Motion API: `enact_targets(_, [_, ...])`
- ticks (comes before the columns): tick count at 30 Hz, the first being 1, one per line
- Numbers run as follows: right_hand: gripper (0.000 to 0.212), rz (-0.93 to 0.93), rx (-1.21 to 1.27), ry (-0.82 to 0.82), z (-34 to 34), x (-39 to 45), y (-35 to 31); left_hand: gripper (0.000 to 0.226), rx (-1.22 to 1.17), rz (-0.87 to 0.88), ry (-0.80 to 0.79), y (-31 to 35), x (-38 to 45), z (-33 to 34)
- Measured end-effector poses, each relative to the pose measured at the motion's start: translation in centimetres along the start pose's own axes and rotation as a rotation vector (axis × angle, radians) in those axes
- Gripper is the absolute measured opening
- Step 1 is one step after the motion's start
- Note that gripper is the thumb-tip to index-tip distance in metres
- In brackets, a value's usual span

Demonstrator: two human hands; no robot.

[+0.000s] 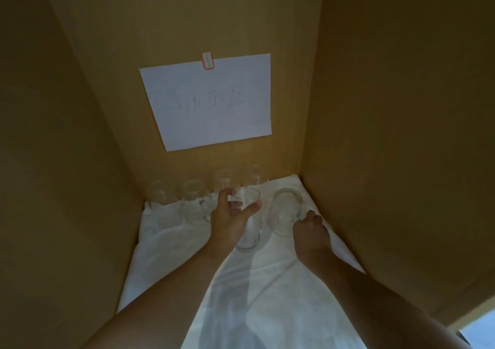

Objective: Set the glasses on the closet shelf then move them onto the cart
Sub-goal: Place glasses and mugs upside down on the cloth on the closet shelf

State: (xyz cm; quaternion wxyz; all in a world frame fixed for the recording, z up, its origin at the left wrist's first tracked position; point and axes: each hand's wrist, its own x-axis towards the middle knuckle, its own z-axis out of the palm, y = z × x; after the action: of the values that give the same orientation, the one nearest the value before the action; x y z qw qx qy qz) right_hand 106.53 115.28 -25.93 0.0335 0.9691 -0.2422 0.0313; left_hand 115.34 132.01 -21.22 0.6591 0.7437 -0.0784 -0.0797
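Clear glass mugs stand on the closet shelf, which is covered by a white cloth (166,244). My left hand (230,214) grips the rim of a tall clear glass (250,231) in the middle, thumb on its right side. My right hand (310,231) pinches the handle of a second clear mug (284,212) just to the right. Another mug (194,201) stands left of my left hand, with one more (158,192) at the far left. Two further glasses (222,178) are faint against the back wall.
Tan closet walls close in on the left, the back and the right (401,134). A white paper sheet (209,102) with handwriting is taped to the back wall above the glasses. The shelf cloth runs toward me between my forearms.
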Motion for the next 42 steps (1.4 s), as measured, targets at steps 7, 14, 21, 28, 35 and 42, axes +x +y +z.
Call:
enact_targets(7, [0.025, -0.015, 0.009, -0.001, 0.2, 3.1, 0.2, 0.072, -0.005, -0.012, 0.028, -0.5, 0.8, 0.5])
enact_targets(14, [0.025, -0.095, -0.109, -0.039, 0.2, 6.1, -0.6, 0.071, 0.038, 0.017, 0.059, -0.8, 1.4, 0.7])
enact_targets(21, [0.023, -0.108, -0.130, -0.063, 0.1, 8.8, -1.3, 0.068, 0.048, 0.007, 0.086, -1.8, 1.8, 0.7])
enact_targets(28, [0.024, -0.123, -0.160, -0.015, 0.0, 10.0, -1.8, 0.074, 0.081, -0.012, 0.092, -2.1, 1.5, 0.1])
enact_targets(35, [0.028, -0.109, -0.154, -0.027, -0.5, 9.5, -0.9, 0.058, 0.109, -0.021, 0.086, -1.9, 1.6, -0.6])
enact_targets(42, [0.018, -0.272, -0.225, 0.265, -0.7, 8.1, 0.4, 0.061, 0.081, -0.016, 0.079, -1.8, 1.2, -0.8])
